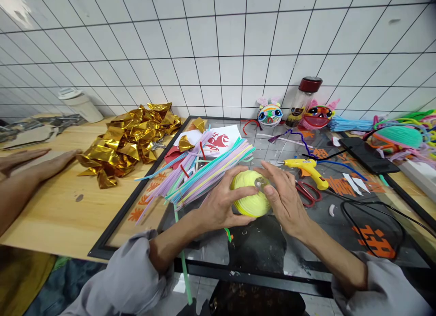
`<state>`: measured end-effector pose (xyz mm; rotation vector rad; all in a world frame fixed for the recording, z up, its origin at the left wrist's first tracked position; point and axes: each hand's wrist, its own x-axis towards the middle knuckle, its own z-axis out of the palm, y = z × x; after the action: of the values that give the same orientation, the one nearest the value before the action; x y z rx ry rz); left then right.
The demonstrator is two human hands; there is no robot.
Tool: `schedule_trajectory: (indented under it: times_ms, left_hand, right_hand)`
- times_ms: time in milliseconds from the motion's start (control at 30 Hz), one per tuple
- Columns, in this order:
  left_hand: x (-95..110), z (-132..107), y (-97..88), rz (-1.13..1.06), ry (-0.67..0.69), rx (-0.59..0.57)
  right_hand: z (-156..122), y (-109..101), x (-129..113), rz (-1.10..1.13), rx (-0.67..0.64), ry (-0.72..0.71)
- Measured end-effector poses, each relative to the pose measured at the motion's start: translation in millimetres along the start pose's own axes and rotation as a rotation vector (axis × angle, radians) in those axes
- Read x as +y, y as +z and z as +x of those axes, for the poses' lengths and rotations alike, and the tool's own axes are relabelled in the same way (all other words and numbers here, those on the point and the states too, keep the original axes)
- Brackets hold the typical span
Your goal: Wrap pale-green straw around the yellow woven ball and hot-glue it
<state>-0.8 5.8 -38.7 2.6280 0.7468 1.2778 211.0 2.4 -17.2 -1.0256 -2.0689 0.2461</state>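
Note:
A yellow ball (pixel 251 203) with a ridged surface and a small clear, shiny spot near its top is held above the dark-framed board. My left hand (pixel 218 200) grips its left side, thumb across the front and fingers curled behind and below. On the ball's upper right, my right hand (pixel 288 200) presses with its thumb beside the clear spot and its fingers around the far side. Just left of the ball lies a bundle of pastel pipe cleaners (pixel 218 168). A yellow glue gun (pixel 313 170) and red-handled scissors (pixel 310 194) lie to the right of my right hand.
Crumpled gold foil pieces (pixel 126 141) lie left, near another person's hands (pixel 51 163). Two decorated animal-face crafts (pixel 270 113) and a glass bottle (pixel 301 104) stand by the tiled wall. At right are a black phone (pixel 366 156), a cable (pixel 374 204) and more pipe cleaners (pixel 397 136).

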Motion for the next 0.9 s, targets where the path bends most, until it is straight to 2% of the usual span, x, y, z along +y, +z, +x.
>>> schedule_trajectory:
  times_ms: [267, 367, 433, 567, 733, 900]
  left_hand:
    - [-2, -1, 1.1, -0.01, -0.002, -0.002]
    - [-3, -1, -0.1, -0.044, -0.012, -0.008]
    - [-3, 0, -1.5, -0.072, -0.033, -0.008]
    - [-2, 0, -3.2, -0.078, -0.061, -0.013]
    - [-2, -2, -2.3, -0.061, -0.087, -0.016]
    - [-1, -2, -2.7, -0.077, -0.071, -0.022]
  right_hand:
    - [-2, -4, -14, 0.124, -0.05, -0.126]
    - [-3, -5, -14, 0.23, -0.023, -0.072]
    - [-4, -5, -10, 0.274, 0.054, 0.021]
    - [-3, -3, -1, 0.163, 0.184, 0.184]
    - [-6, 0, -4, -0.003, 0.15, 0.062]
    - [-6, 1, -11, -0.003, 0.125, 0.02]
